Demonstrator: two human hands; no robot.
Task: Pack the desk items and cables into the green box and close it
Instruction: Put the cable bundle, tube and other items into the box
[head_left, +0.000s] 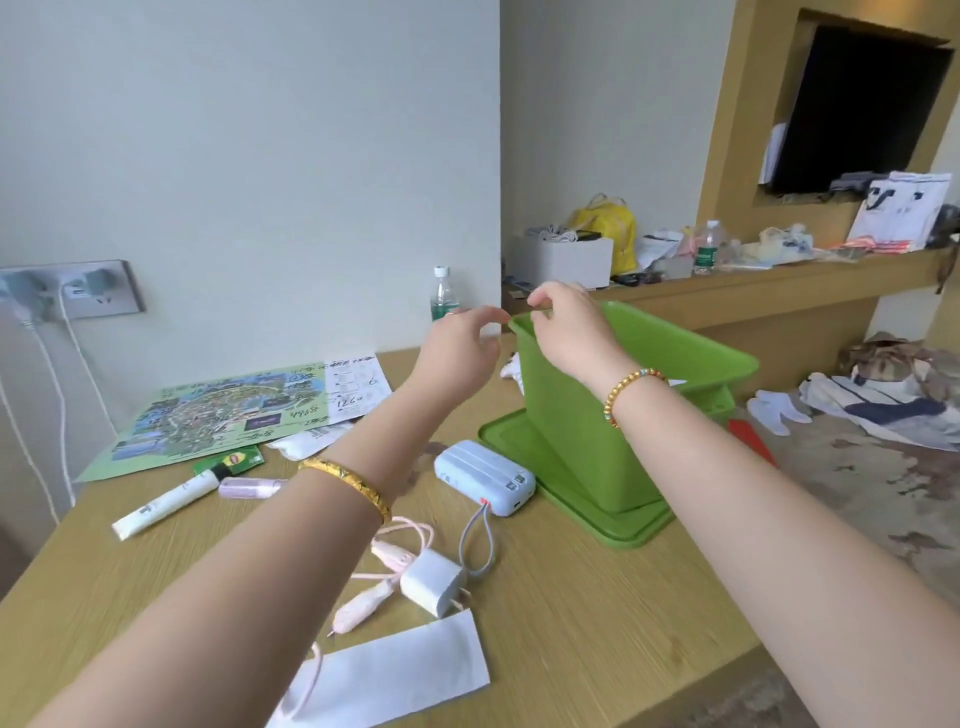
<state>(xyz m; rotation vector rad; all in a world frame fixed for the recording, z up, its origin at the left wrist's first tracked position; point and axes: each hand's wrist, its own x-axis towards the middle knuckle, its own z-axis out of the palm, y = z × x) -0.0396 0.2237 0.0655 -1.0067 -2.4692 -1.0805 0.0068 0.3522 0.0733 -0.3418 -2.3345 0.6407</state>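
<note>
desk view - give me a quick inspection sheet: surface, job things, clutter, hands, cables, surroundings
surface: wooden desk, light grain, against a pale wall.
job's things: green box stands open on its green lid; power bank, white charger, white tube lie on the desk.
clutter: map leaflet, white paper strip, water bottle.
grippers: left hand hovers beside the box's near corner, fingers loosely curled, holding nothing seen; right hand pinches the box rim.
cables: pink cable coiled by the charger; white cables hang from the wall socket.
surroundings: shelf with bags and bottles; dark TV above.
</note>
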